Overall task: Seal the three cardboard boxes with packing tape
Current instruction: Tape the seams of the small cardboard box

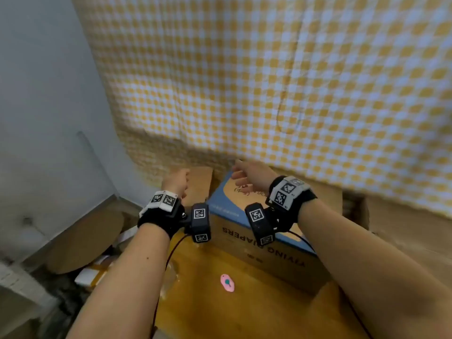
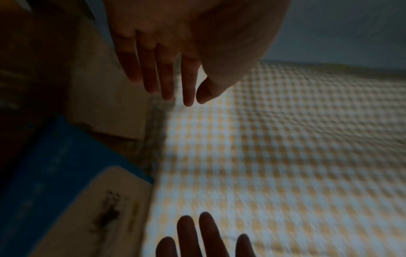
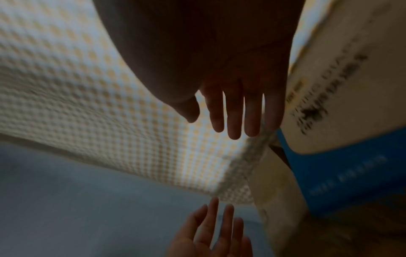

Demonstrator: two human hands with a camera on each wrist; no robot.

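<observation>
Head view shows both bare hands raised over the far end of the cardboard boxes, each empty and with fingers spread loose. The left hand (image 1: 176,180) hovers above a plain brown cardboard flap (image 1: 200,185) at the far left; whether it touches the flap cannot be told from here. The left wrist view shows its fingers (image 2: 167,74) straight and slightly apart, holding nothing, with the thumb close beside the forefinger. The right hand (image 1: 252,176) reaches over the far edge of the blue-and-tan printed cardboard box (image 1: 244,216), its fingers (image 3: 234,111) straight and parted in the right wrist view, gripping nothing, their tips near the lower hem of the yellow-and-white checked cloth (image 1: 269,81).

That printed box lies between the two forearms, its blue band along the top edge and dark lettering on its near side. A larger brown cardboard surface (image 1: 215,309) spreads in front of it, near the person, with a small pink oval sticker (image 1: 227,283) on it. The checked cloth hangs along the far side and drapes down to the boxes, covering what lies behind them. A grey wall (image 1: 44,94) stands at the left, with more cardboard and pale packages (image 1: 90,275) on the floor below it. Both wrists carry black straps with white marker blocks.
</observation>
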